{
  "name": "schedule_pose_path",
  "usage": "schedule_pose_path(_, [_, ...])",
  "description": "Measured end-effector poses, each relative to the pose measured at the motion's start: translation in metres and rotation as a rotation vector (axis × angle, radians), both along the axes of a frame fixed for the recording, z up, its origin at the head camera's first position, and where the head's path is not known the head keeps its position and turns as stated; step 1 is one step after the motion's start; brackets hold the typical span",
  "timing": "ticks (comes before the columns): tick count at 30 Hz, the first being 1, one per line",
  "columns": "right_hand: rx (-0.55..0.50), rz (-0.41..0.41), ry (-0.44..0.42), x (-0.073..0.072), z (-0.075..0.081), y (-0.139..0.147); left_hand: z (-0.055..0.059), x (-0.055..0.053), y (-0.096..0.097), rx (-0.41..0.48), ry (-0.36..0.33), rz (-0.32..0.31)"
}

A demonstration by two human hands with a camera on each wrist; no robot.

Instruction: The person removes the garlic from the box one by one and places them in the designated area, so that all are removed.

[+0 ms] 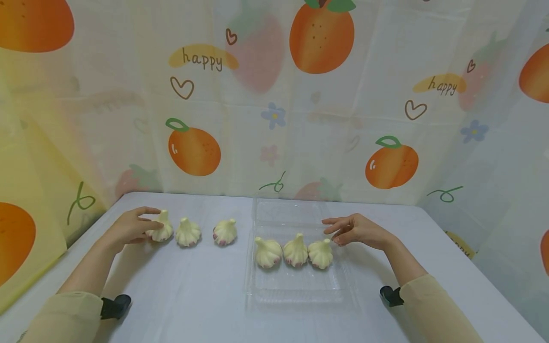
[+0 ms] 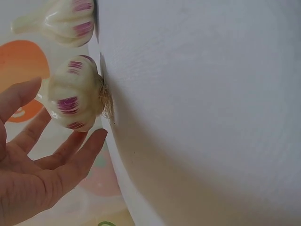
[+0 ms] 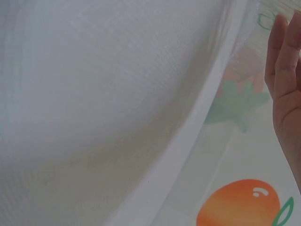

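At the left end of a row of loose garlic bulbs, my left hand (image 1: 132, 226) is around one garlic bulb (image 1: 162, 227). In the left wrist view, the fingers (image 2: 77, 160) are spread and slightly bent beside this purple-streaked bulb (image 2: 73, 96), whose roots are against the tabletop. Two more garlic bulbs, one (image 1: 188, 232) near it and another (image 1: 225, 232) farther right, sit on the table. Three garlic bulbs (image 1: 295, 250) stand side by side in a clear plastic container (image 1: 300, 282). My right hand (image 1: 360, 231) hovers by its right side, fingers loosely bent, holding nothing.
The container's clear lid (image 1: 287, 209) extends toward the back of the white table (image 1: 184, 295). A fruit-printed curtain (image 1: 274, 143) hangs behind the table and along both sides. Dark straps (image 1: 116, 306) circle both wrists over the sleeves.
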State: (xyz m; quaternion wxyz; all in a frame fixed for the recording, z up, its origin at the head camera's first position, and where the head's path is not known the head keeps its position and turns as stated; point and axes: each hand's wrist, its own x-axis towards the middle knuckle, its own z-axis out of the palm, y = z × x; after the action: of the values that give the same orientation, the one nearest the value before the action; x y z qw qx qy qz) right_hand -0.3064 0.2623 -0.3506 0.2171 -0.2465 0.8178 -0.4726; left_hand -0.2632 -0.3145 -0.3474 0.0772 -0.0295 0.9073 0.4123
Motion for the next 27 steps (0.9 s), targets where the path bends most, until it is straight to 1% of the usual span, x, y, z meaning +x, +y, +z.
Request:
schedule_pose_path(5, [0.002, -0.002, 0.002, 0.001, 0.000, 0.000, 0.002, 0.001, 0.000, -0.033, 0.047, -0.012])
schedule_pose_path(11, [0.001, 0.001, 0.001, 0.001, 0.001, 0.000, 0.003, -0.001, 0.002, -0.046, 0.155, 0.003])
schedule_pose_path(14, [0.003, -0.001, 0.001, 0.000, 0.001, 0.000, 0.005, -0.001, 0.004, -0.066, 0.207, 0.037])
schedule_pose_path(17, [0.001, 0.001, 0.000, 0.000, 0.001, 0.000, 0.008, -0.001, 0.007, -0.067, 0.265, 0.090])
schedule_pose_path(19, [-0.001, 0.002, -0.001, 0.000, 0.001, 0.000, 0.010, -0.001, 0.009, -0.053, 0.299, 0.125])
schedule_pose_path(22, [-0.003, 0.000, -0.004, 0.000, 0.001, 0.000, 0.013, -0.001, 0.011, 0.006, 0.329, 0.160])
schedule_pose_path(27, [0.002, -0.006, -0.002, 0.001, 0.001, -0.001, 0.019, 0.000, 0.019, 0.093, 0.370, 0.190])
